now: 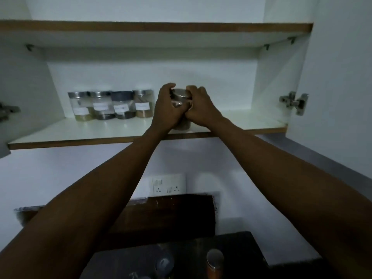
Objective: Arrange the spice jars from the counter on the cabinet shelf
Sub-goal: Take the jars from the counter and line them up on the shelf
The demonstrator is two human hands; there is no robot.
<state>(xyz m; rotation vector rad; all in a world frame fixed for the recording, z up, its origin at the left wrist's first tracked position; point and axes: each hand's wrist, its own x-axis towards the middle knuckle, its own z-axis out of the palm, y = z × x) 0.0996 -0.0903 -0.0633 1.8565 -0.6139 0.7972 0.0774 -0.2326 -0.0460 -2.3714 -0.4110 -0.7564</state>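
Reaching up into the open cabinet, both hands wrap one spice jar (179, 97), left hand (167, 109) and right hand (201, 107) with fingers curled tight around its sides. It sits near the front edge of the shelf (100, 135), about mid-width. Four labelled jars (110, 105) line up toward the back left. Two more jars (215, 260) stay down on the dark counter (231, 246).
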